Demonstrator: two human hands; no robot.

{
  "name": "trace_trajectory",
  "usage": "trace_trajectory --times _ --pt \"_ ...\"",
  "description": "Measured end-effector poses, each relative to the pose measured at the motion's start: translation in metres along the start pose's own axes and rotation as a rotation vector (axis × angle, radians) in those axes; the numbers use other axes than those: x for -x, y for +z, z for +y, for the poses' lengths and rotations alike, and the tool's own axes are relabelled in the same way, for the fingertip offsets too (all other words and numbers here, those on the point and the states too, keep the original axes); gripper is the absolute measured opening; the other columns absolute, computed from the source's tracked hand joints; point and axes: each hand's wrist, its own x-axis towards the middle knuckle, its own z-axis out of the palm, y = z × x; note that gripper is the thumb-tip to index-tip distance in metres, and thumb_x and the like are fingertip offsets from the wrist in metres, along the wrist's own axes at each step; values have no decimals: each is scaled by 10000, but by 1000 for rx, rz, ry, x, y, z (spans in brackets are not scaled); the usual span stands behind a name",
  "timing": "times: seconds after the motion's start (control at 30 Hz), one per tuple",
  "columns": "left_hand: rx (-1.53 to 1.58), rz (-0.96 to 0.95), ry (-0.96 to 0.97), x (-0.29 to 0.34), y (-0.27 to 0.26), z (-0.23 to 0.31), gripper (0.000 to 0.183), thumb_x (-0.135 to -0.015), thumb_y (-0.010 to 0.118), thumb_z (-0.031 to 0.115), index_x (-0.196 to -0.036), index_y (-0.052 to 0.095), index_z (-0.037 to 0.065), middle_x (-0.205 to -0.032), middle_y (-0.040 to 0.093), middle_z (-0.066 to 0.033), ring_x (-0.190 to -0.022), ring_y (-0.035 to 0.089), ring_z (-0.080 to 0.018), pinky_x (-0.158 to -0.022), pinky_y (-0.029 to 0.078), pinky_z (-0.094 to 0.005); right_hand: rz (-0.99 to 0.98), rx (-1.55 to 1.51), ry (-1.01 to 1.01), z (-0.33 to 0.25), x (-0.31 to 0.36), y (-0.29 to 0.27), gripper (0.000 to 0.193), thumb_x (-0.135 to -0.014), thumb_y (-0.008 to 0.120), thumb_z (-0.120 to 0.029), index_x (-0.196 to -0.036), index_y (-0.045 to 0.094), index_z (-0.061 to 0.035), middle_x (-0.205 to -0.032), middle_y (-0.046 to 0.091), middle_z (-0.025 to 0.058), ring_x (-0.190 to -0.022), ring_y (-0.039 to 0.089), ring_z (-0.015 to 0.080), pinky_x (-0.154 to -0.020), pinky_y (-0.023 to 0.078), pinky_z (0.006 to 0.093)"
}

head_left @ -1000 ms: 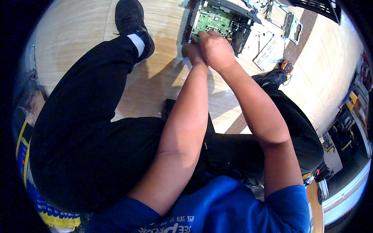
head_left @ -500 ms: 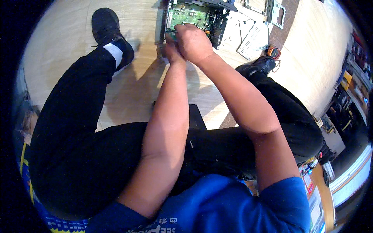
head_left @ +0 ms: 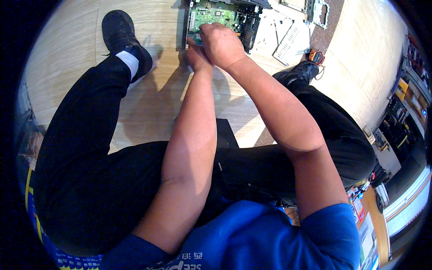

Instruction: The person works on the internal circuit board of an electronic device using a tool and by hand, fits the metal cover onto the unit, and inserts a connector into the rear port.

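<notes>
Your green circuit board looks glossy and rough with small components, the dark casing like plastic. Your 2 trouser legs are matt black cloth, your shirt smooth blue cloth; the wood-grained floor has a slight sheen.

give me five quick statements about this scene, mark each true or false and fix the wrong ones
1. The left hand and right hand are both at the case. True.
2. The board is red. False: the board is green.
3. The slotted plate lies left of the case. False: the slotted plate lies right of it.
4. The orange device is near the right shoe. True.
5. The shirt is yellow. False: the shirt is blue.
</notes>
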Motion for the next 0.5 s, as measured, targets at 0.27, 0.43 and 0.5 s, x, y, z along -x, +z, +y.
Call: trace_trajectory --times 0.27,0.43,0.5 --pt "-342 110 212 25 -60 -10 411 -1037 327 361 -1189 596 91 -1061 689 -101 -1002 643 -198 -833 474 -312 3 -36 -31 -14 -5 6 141 -824 595 -145 -844 581 -6 -832 623 234 -829 628 411 -763 513 481" --pt "-751 125 273 12 -72 -46 477 -1028 323 415 -1132 647 81 -1151 668 -127 -1148 585 -211 -967 411 -323 1 -72 -77 -47 -13 7 155 -816 603 -159 -839 581 -8 -829 623 235 -813 628 409 -751 523 479" --pt "-34 -240 1 19 -84 -18 495 -1025 324 431 -1128 649 72 -1149 669 -129 -1139 590 -228 -963 417 -326 -8 -34 -51 -30 -9 6 162 -816 608 -166 -840 581 -8 -828 623 234 -814 630 409 -751 524 480"
